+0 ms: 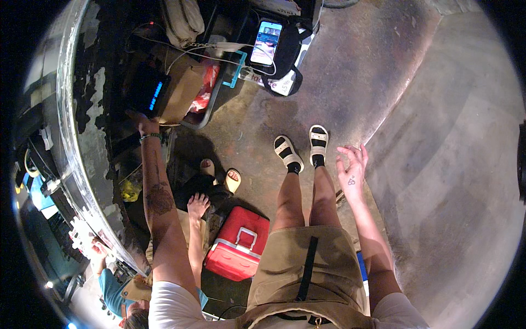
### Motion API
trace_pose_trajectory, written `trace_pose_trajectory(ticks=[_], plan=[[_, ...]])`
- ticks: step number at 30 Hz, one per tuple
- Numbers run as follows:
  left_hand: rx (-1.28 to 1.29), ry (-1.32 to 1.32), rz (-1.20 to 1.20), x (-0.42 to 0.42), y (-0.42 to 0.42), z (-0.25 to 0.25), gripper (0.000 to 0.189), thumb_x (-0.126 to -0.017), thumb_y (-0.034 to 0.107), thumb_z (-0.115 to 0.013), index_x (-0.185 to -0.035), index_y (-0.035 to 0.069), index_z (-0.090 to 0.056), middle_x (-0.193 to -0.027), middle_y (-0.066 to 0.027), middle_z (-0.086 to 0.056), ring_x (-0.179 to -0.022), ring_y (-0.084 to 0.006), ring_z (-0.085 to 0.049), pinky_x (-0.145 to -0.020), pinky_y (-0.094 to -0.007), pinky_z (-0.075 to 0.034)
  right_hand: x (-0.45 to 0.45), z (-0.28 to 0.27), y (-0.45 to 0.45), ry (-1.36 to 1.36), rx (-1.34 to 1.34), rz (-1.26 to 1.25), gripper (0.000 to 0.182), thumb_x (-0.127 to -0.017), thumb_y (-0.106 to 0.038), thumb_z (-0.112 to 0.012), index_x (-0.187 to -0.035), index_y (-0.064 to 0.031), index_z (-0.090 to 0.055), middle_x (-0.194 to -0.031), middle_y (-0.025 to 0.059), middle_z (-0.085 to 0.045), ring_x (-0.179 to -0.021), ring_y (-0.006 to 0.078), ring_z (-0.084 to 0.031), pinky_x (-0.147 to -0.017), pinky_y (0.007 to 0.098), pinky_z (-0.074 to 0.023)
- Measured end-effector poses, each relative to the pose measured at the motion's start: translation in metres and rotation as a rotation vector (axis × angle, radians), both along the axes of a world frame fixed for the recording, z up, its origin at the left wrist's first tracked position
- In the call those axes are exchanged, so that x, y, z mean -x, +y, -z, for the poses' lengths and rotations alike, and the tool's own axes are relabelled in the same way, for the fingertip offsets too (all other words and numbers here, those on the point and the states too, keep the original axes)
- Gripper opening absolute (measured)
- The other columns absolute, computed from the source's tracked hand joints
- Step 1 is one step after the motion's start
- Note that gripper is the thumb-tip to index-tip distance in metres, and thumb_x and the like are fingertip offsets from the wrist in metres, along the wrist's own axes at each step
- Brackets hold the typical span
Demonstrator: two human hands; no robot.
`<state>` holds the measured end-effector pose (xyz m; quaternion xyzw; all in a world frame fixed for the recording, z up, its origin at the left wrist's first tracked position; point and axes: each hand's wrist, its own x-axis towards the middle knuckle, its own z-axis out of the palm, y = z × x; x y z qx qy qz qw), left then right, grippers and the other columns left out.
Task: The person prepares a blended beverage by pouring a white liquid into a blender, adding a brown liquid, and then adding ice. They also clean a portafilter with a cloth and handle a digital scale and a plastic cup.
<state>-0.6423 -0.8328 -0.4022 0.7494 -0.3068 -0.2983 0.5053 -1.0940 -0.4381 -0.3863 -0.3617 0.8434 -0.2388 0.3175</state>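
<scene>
My left hand (141,122) is stretched out to the far left, a beaded bracelet at its wrist. Its fingers fade into shadow at the lower end of a black device (155,96) with a lit blue display; whether they grip it cannot be made out. A brown paper bag (181,88) stands right beside that device. My right hand (352,168) hangs empty over the floor near my right foot, fingers apart and slightly bent.
A smartphone (266,43) with a cable rests on a black bag (287,55). Close by is a grey bin (204,120) with a turquoise handle (235,70). A red toolbox (242,242) stands near my legs. Another person (137,288) sits at the left, by a glossy curved edge (68,103).
</scene>
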Motion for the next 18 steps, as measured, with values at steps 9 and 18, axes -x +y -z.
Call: trace_pose_trajectory(ticks=[9, 18], plan=[[0.074, -0.286, 0.25, -0.003, 0.057, 0.003, 0.048, -0.099, 0.034, -0.041, -0.125, -0.006, -0.049, -0.126, -0.0229, -0.053, -0.114, -0.0324, -0.052, -0.099, -0.0401, -0.039, 0.005, 0.003, -0.002, -0.018, 0.021, -0.039, 0.025, -0.077, -0.008, -0.066, -0.102, -0.0084, -0.067, -0.11, 0.0145, -0.061, -0.126, 0.0383, -0.04, -0.111, 0.0469, -0.0256], [-0.033, -0.536, 0.365, 0.079, 0.183, 0.015, 0.059, -0.098, 0.033, -0.052, -0.146, 0.006, -0.03, -0.145, -0.0204, -0.031, -0.134, -0.0315, -0.029, -0.109, -0.04, -0.027, -0.003, 0.005, 0.004, -0.01, 0.015, -0.07, 0.025, -0.074, -0.009, -0.067, -0.099, -0.0092, -0.067, -0.107, 0.012, -0.062, -0.121, 0.0354, -0.044, -0.113, 0.0456, -0.0248]])
